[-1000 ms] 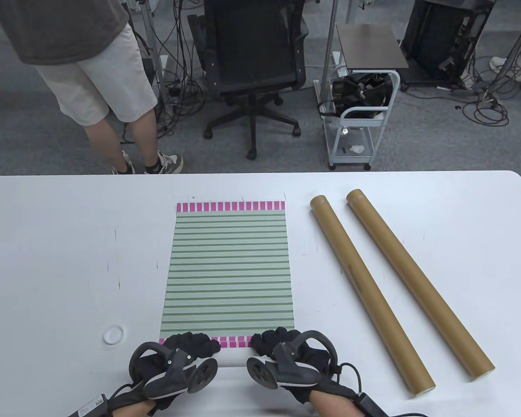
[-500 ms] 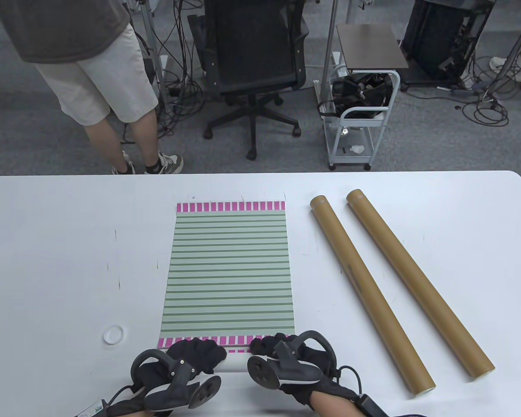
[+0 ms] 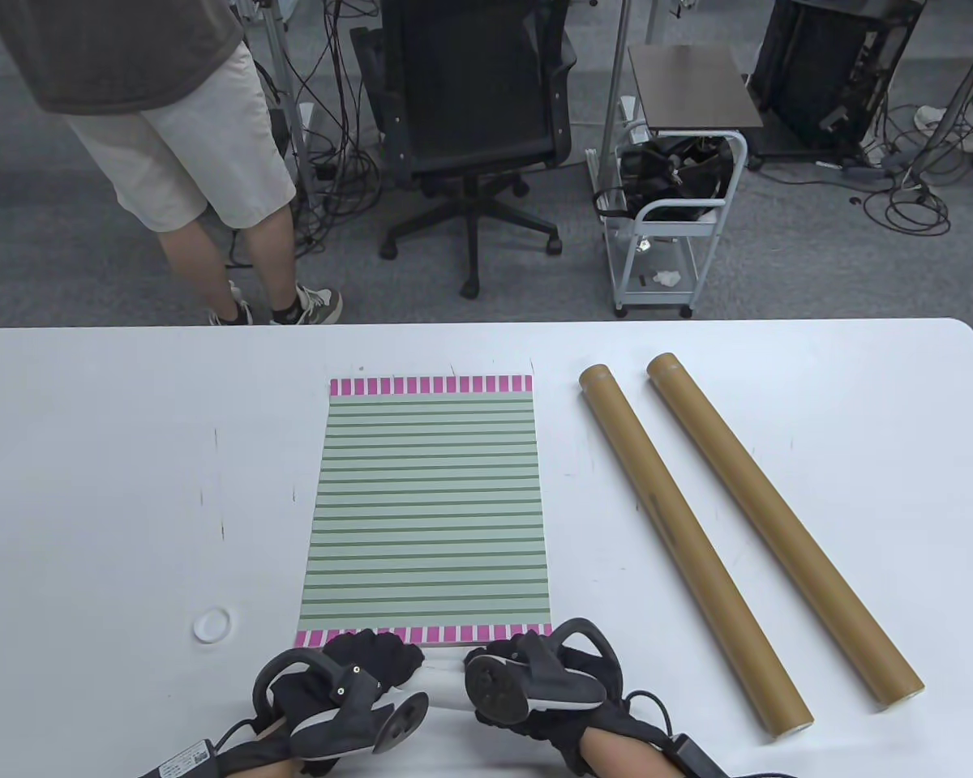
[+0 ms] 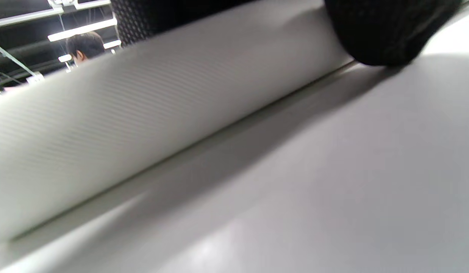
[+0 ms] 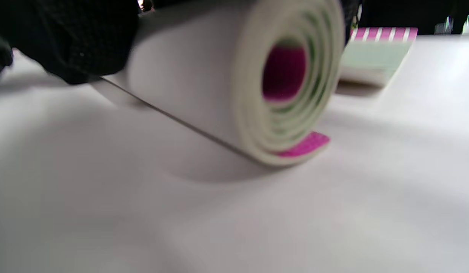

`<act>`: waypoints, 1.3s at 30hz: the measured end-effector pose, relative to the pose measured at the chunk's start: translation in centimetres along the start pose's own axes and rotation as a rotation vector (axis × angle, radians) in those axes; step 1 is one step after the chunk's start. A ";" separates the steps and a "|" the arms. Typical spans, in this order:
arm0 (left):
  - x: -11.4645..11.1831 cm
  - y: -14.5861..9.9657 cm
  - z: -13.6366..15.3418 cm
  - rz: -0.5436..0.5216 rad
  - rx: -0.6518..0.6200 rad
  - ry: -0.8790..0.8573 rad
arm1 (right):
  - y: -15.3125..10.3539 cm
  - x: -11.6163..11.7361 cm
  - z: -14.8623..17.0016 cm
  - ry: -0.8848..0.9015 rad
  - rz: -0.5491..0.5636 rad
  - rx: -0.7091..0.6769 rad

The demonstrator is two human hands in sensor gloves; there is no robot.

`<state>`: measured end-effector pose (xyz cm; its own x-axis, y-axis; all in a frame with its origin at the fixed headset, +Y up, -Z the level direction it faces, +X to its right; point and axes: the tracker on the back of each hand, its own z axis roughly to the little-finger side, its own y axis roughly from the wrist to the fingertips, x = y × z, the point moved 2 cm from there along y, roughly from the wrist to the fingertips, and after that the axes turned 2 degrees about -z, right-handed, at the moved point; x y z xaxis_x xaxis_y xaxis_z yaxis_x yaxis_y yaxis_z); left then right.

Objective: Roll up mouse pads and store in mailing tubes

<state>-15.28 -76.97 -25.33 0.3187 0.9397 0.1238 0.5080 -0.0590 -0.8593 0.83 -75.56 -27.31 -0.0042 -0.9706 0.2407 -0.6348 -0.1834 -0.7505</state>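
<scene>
Both hands, left hand [image 3: 365,660] and right hand [image 3: 527,660], curl over the rolled mouse pad [image 5: 234,91] at the table's [image 3: 89,454] near edge, roll axis left-right; the mailing tubes [image 3: 689,543] lie right, nearer the right hand.

Rolled mouse pad [image 5: 204,94] lies on the white table [image 5: 219,227], spiral end toward the camera. Outer face off-white; green layers show in the coil, magenta at the core. Loose end, a magenta tab, lies flat on the table under the roll. Right hand [image 5: 64,38], black glove, rests on the roll's top at the upper left; its grip cannot be judged. Beyond the roll, away from the hand, a flat mouse pad [image 5: 374,57], pale green with magenta-and-white striped edge. View slightly blurred.
</scene>
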 end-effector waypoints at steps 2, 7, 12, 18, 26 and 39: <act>0.2 -0.3 0.5 -0.039 0.010 0.004 | 0.1 -0.7 0.4 0.182 0.015 0.009; 0.8 -0.9 1.5 -0.222 0.084 0.083 | 0.1 -1.8 1.1 0.450 0.028 -0.025; 1.5 -1.0 2.3 -0.321 0.135 0.141 | -0.2 -2.2 0.2 0.413 0.092 -0.023; 1.9 -0.4 3.2 -0.217 0.142 0.006 | -0.9 -1.8 -3.6 -0.418 0.320 0.014; 1.2 0.2 3.9 0.057 0.094 -0.221 | -0.9 -0.9 -5.1 -0.678 0.360 0.004; 3.1 -2.2 2.5 -0.433 0.150 0.248 | 0.2 -1.5 -1.3 0.161 0.084 -0.031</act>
<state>-17.36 -73.08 -24.31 0.2940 0.7585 0.5816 0.5211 0.3829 -0.7628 -0.33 -73.94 -27.05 -0.1804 -0.9444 0.2750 -0.6508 -0.0951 -0.7533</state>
